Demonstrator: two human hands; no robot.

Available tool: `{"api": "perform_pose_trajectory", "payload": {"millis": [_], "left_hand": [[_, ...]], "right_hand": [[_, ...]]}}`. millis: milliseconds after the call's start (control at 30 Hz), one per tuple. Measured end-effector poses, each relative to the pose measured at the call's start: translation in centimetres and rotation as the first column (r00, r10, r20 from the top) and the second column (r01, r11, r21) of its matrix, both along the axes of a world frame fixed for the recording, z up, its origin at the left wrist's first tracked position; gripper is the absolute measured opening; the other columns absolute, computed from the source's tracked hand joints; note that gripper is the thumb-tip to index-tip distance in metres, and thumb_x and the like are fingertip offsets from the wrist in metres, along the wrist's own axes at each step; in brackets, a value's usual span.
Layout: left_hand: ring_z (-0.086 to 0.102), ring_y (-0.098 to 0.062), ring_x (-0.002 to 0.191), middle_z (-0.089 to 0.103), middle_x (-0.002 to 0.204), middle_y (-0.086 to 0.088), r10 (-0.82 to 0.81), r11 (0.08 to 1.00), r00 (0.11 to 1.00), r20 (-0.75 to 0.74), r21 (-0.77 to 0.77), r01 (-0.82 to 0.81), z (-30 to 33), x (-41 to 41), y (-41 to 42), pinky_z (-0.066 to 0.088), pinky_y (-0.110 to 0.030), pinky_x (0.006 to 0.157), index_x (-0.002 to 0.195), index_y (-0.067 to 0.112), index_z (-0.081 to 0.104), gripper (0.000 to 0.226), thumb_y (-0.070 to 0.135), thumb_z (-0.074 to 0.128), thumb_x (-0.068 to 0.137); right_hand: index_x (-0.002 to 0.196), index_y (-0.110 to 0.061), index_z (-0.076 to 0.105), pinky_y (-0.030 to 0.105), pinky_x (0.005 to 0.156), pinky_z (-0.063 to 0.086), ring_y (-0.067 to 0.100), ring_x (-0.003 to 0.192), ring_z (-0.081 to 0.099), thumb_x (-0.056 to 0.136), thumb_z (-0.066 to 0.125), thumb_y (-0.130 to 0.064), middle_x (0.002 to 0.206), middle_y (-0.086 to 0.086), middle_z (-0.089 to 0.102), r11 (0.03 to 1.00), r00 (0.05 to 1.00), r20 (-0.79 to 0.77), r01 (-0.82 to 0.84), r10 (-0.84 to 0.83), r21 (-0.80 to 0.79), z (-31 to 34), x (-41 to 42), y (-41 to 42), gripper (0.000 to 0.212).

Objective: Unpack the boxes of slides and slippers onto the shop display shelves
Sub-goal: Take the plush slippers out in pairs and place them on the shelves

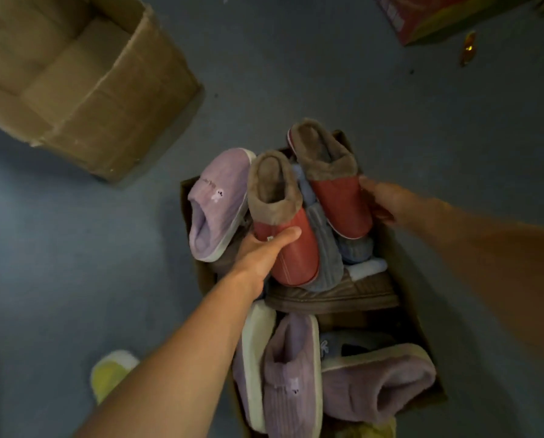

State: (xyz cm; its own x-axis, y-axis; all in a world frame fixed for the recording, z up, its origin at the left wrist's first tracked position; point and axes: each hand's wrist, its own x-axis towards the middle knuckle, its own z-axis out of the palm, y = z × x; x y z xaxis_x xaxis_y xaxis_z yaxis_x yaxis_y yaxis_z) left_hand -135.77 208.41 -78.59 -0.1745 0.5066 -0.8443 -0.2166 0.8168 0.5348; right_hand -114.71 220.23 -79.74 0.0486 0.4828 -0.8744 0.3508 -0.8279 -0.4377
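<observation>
Red slippers point(296, 248) point toes toward the wearer, one per hand.

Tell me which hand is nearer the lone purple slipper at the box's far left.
Left. The left hand sits right beside the purple slipper; the right hand is across the pile.

Print on the red box point(422, 17) is too blurred to read.

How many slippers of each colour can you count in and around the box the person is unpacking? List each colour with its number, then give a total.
Red slippers: 2
Purple slippers: 4
Brown slippers: 1
Yellow slippers: 1, on the floor beside the box
Blue or grey slippers: cannot count, mostly buried
Total clearly countable: 8
</observation>
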Motion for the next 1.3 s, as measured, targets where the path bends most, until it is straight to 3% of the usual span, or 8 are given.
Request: {"api": "perform_pose_trajectory", "payload": {"millis": [100, 167, 300, 500, 800, 967, 1133, 1300], "left_hand": [[0.068, -0.018, 0.098, 0.072, 0.102, 0.001, 0.109, 0.994, 0.993, 0.042, -0.005, -0.109, 0.4, 0.5, -0.1, 0.052, -0.041, 0.097, 0.097, 0.027, 0.062, 0.046, 0.035, 0.09, 0.061], [0.067, -0.02, 0.104, 0.072, 0.111, 0.001, 0.109, 0.994, 0.99, 0.088, -0.032, -0.107, 1.2, 0.7, -0.2, 0.05, -0.048, 0.099, 0.11, 0.028, 0.061, 0.067, 0.041, 0.09, 0.05], [0.064, -0.022, 0.113, 0.069, 0.123, -0.001, 0.17, 0.985, 0.962, 0.215, -0.057, -0.161, 3.2, 1.3, -2.3, 0.049, -0.052, 0.1, 0.129, 0.03, 0.057, 0.064, 0.035, 0.084, 0.072], [0.061, -0.024, 0.116, 0.068, 0.123, -0.003, 0.369, 0.921, 0.875, 0.313, 0.002, -0.389, 9.0, -2.1, -5.7, 0.049, -0.047, 0.099, 0.125, 0.027, 0.059, 0.064, 0.039, 0.08, 0.066], [0.066, -0.023, 0.109, 0.07, 0.12, -0.005, 0.572, 0.809, 0.789, 0.224, 0.006, -0.588, 18.1, -10.3, -12.0, 0.054, -0.037, 0.078, 0.13, 0.023, 0.058, 0.087, 0.046, 0.089, 0.052], [0.067, -0.028, 0.103, 0.072, 0.112, -0.007, 0.68, 0.717, 0.717, 0.152, 0.063, -0.694, 20.9, -16.0, -17.1, 0.054, -0.042, 0.083, 0.12, 0.025, 0.062, 0.074, 0.047, 0.082, 0.052], [0.067, -0.03, 0.107, 0.074, 0.112, -0.006, 0.752, 0.638, 0.642, 0.149, 0.084, -0.766, 20.4, -21.8, -22.9, 0.049, -0.051, 0.099, 0.127, 0.026, 0.06, 0.088, 0.053, 0.09, 0.048], [0.068, -0.033, 0.105, 0.074, 0.111, -0.011, 0.867, 0.468, 0.469, 0.169, 0.049, -0.882, 18.3, -27.6, -26.5, 0.049, -0.052, 0.1, 0.123, 0.018, 0.063, 0.09, 0.047, 0.089, 0.043]], "right_hand": [[0.143, -0.016, 0.04, 0.034, 0.103, 0.033, 0.021, 0.131, 0.042, 0.078, 0.064, -0.061, 0.139, -0.007, 0.047, 0.999, 0.997, -0.074, -0.038, 0.038, -0.002, 0.1, 1.7, -1.2, 0.082], [0.137, -0.02, 0.045, 0.036, 0.096, 0.039, 0.019, 0.121, 0.048, 0.079, 0.067, -0.055, 0.133, -0.004, 0.052, 1.0, 0.993, -0.119, -0.008, 0.007, -0.005, 0.4, 1.9, -2.1, 0.071], [0.127, -0.023, 0.053, 0.038, 0.073, 0.055, 0.022, 0.107, 0.063, 0.084, 0.069, -0.03, 0.126, 0.004, 0.063, 0.991, 0.949, -0.291, 0.132, -0.126, 0.002, 1.6, 1.6, -4.6, 0.047], [0.132, -0.02, 0.054, 0.035, 0.074, 0.053, 0.021, 0.106, 0.063, 0.072, 0.065, -0.045, 0.124, 0.006, 0.065, 0.952, 0.834, -0.469, 0.301, -0.29, -0.053, 7.9, -0.8, -8.0, 0.065], [0.12, -0.021, 0.059, 0.032, 0.07, 0.051, 0.017, 0.087, 0.066, 0.083, 0.055, -0.043, 0.102, 0.005, 0.07, 0.987, 0.805, -0.572, 0.128, -0.16, -0.097, 17.5, -11.6, -11.8, 0.043], [0.127, -0.012, 0.055, 0.038, 0.085, 0.054, 0.025, 0.101, 0.067, 0.076, 0.068, -0.031, 0.115, 0.012, 0.069, 0.99, 0.77, -0.638, -0.087, -0.002, -0.107, 21.0, -18.8, -13.3, 0.055], [0.119, -0.008, 0.058, 0.044, 0.096, 0.049, 0.033, 0.108, 0.063, 0.03, 0.095, -0.03, 0.115, 0.018, 0.068, 0.937, 0.732, -0.641, -0.345, 0.231, -0.057, 21.9, -26.6, -14.6, 0.099], [0.128, -0.001, 0.054, 0.039, 0.089, 0.052, 0.031, 0.103, 0.063, 0.045, 0.09, -0.031, 0.12, 0.02, 0.064, 0.922, 0.767, -0.558, -0.386, 0.317, -0.007, 19.4, -35.5, -16.7, 0.096]]}}
